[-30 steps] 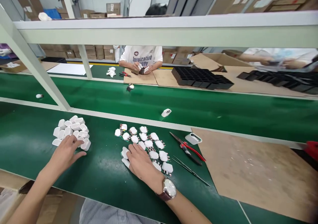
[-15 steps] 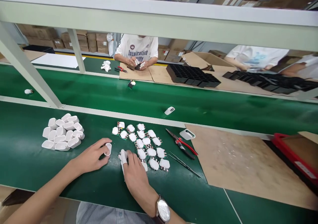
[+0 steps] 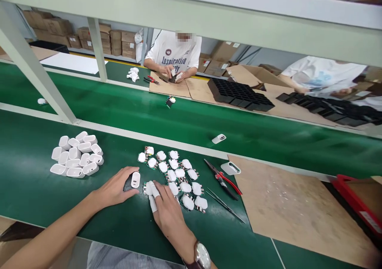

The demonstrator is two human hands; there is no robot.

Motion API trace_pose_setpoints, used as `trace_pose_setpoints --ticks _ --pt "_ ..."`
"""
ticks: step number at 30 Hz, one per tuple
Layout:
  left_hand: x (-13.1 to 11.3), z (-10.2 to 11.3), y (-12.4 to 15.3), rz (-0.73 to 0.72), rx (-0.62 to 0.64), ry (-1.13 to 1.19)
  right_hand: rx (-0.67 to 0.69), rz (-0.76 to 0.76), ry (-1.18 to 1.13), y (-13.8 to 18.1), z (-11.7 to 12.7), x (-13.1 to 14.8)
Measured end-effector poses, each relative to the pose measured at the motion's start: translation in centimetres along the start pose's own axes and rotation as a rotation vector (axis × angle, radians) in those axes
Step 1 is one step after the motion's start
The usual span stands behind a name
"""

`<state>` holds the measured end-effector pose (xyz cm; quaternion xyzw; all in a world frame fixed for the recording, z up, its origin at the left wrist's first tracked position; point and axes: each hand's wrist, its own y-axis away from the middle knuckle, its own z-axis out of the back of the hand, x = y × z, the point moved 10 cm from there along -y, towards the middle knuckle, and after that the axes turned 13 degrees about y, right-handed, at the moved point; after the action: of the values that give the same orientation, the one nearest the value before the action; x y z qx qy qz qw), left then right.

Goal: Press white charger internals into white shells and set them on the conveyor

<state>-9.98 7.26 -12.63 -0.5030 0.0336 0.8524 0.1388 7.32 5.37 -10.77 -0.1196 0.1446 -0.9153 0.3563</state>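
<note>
My left hand point(image 3: 115, 188) is closed round a white charger shell point(image 3: 135, 179), held just above the green table. My right hand point(image 3: 165, 207), with white finger cots on two fingers, pinches a small circuit insert point(image 3: 148, 188) at the near left corner of a group of several white-topped circuit inserts point(image 3: 177, 175). The two hands are close together. A pile of several empty white shells point(image 3: 76, 156) lies to the left of my left hand.
Red-handled cutters point(image 3: 222, 178) and tweezers point(image 3: 225, 204) lie right of the inserts, beside one shell point(image 3: 230, 168) on a brown board point(image 3: 298, 209). A conveyor belt point(image 3: 191, 121) carries single pieces. Across it, people work beside black trays point(image 3: 238, 94). A red bin point(image 3: 356, 199) sits far right.
My left hand left the shell pile with one shell and carried it right, towards my right hand. My right hand closed on an insert at the group's near corner. The camera tilted down.
</note>
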Motion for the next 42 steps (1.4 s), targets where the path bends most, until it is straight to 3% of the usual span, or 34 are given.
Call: trace_pose_setpoints --ticks 9,12,15,17,21,27,32,42 --pt "-0.2 1.1 -0.3 -0.048 -0.133 -0.091 -0.186 -0.020 -0.108 -2.7 4.6 0.1" --pt "-0.8 1.6 -0.4 -0.033 -0.033 -0.015 -0.215 -0.032 -0.086 -2.4 5.1 -0.5" --pt "-1.4 0.5 -0.4 -0.018 0.171 0.066 -0.230 -0.050 -0.085 -2.1 5.6 -0.8" --pt "-1.4 -0.1 -0.4 -0.001 0.218 0.082 -0.241 -0.044 -0.109 -2.0 5.9 -0.6" --pt "-1.2 -0.4 -0.6 -0.045 0.072 -0.005 -0.224 -0.022 -0.193 -1.7 5.7 0.3" --pt "-3.2 -0.8 0.0 -0.313 -0.078 -0.191 -0.232 0.054 -0.188 -1.4 5.1 1.6" --pt "-4.6 -0.7 0.4 -0.421 -0.114 -0.316 -0.253 0.108 -0.125 -1.8 5.6 2.3" --pt "-5.0 -0.8 0.4 -0.445 -0.111 -0.326 -0.212 0.142 -0.103 -2.0 5.1 2.7"
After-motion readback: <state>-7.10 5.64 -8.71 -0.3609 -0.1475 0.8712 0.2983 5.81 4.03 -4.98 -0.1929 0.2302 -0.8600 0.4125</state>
